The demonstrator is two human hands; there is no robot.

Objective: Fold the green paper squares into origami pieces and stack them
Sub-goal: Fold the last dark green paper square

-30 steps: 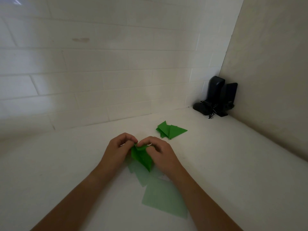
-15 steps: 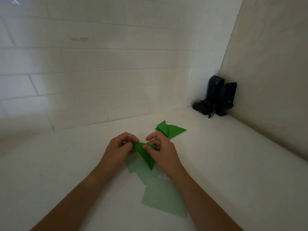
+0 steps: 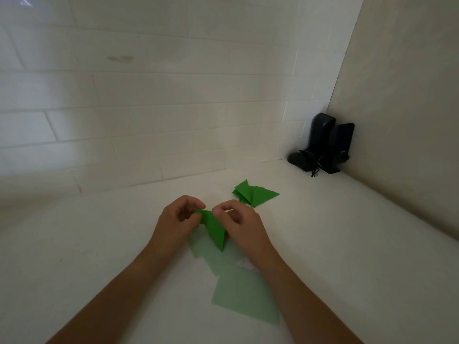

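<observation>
A dark green folded paper triangle (image 3: 215, 232) hangs point-down between my hands, just above the white counter. My left hand (image 3: 177, 220) pinches its upper left corner. My right hand (image 3: 241, 223) pinches its upper right edge with thumb and forefinger. Behind my right hand lies a small stack of folded green origami pieces (image 3: 253, 194). Under and in front of my hands lie pale green flat paper squares (image 3: 244, 296), overlapping each other.
The white counter (image 3: 99, 244) meets a white tiled wall at the back and a beige wall on the right. A black device with cords (image 3: 323, 150) stands in the far right corner.
My hands have lifted slightly and drawn apart at the top, and the folded piece now hangs as a longer, narrower triangle between them.
</observation>
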